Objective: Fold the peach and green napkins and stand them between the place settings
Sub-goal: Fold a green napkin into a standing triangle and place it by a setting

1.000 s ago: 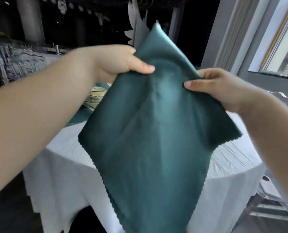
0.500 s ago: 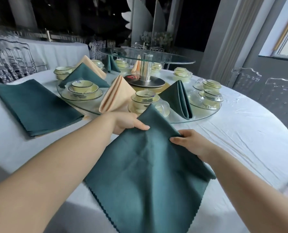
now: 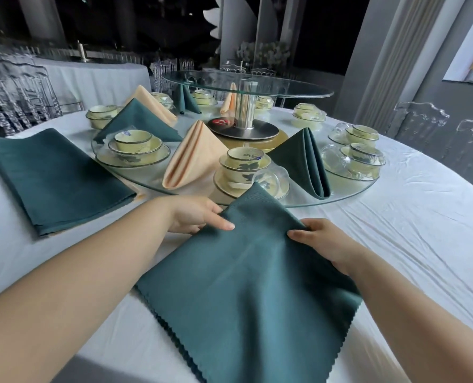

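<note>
A dark green napkin [image 3: 246, 294] lies spread as a diamond on the white tablecloth [image 3: 412, 244] in front of me. My left hand [image 3: 196, 217] pinches its upper left edge and my right hand [image 3: 321, 241] pinches its upper right edge, near the far corner. On the lower glass disc [image 3: 348, 194] stand folded napkins: a peach one [image 3: 194, 156] and a green one [image 3: 304, 161] flank the nearest cup-and-plate setting [image 3: 246, 172]. More folded green [image 3: 141, 120] and peach [image 3: 152, 103] napkins stand further back.
A stack of flat green napkins [image 3: 53, 175] lies on the cloth at left. A raised glass turntable [image 3: 246, 84] on a metal post [image 3: 245, 106] fills the table's middle. Other settings with glass cups [image 3: 354, 161] ring the disc. Clear chairs [image 3: 423, 128] stand around the table.
The napkin came down from held up in the air onto the table, and my hands followed it. Over the last half second the hands barely moved.
</note>
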A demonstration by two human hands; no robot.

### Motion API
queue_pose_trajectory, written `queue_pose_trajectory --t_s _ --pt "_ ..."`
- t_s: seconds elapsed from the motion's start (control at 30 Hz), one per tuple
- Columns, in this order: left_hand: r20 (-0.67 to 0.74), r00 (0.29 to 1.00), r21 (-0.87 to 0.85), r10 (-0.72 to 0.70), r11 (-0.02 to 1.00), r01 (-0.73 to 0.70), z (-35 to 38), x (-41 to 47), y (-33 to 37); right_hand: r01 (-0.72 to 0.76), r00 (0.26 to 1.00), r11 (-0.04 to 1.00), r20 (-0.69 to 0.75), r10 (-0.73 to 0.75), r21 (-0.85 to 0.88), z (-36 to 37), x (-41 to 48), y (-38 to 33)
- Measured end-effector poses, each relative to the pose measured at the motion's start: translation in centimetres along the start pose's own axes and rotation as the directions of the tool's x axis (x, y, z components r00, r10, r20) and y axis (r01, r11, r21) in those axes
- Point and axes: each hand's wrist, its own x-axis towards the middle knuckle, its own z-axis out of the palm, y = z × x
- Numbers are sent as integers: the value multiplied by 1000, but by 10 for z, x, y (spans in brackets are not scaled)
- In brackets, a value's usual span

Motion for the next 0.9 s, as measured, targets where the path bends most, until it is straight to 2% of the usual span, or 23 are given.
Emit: queue_pose_trajectory --t_s 0.13,0.3,0.37,0.5,0.63,0.77,0.9 --pt "-16 997 186 -74 980 76 -12 -26 -13 22 999 999 -34 -21 29 1 4 -1" --pt "-276 961 410 -12 903 129 -18 -42 -20 74 996 997 -60 -73 30 6 15 -7" --pt "-375 924 456 78 883 111 -16 -38 -22 112 985 991 -122 -120 -73 7 21 -11" --pt "-552 795 486 251 872 63 -11 -21 -37 119 956 926 -209 -205 -359 7 33 -11" --pt "-555 785 415 275 910 -26 -11 -16 -50 90 964 923 -202 -175 -374 -3 31 0" --pt "-490 841 353 230 934 -50 -23 -35 -54 53 975 962 -193 -108 -267 -23 13 10" --pt "-429 884 371 186 928 -15 -35 -59 -61 5 997 974 -77 -23 -225 -37 -7 18"
